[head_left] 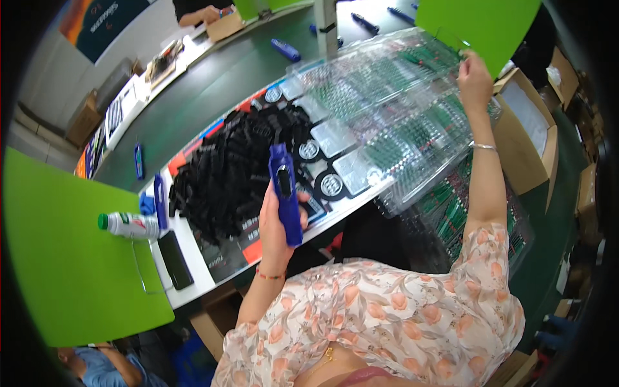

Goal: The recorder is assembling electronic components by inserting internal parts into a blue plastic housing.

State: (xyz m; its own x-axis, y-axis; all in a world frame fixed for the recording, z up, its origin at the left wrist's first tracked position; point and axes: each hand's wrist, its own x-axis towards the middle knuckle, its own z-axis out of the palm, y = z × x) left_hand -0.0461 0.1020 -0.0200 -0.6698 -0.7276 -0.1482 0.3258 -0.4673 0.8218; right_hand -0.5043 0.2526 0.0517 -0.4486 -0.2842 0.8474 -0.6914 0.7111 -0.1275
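The left hand (pixel 276 224) grips a blue casing (pixel 287 203) above the near edge of the worktop (pixel 200 269), beside black parts (pixel 219 164). The right hand (pixel 475 79) is at the far right corner of the trays (pixel 401 198), curled, its hold hard to tell.

PASS: over black pile (pixel 219 168) | BLOCK: green panel (pixel 480 29) beyond right hand (pixel 474 76), post (pixel 327 42)

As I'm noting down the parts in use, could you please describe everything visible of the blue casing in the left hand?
The blue casing is long, narrow and plastic-looking, with a dark oval, partly light-rimmed, toward its upper end; whether that is a hole or a window is unclear. It points away from the wearer, its far end leaning slightly left. The left hand grips it, beside the pile of black parts.
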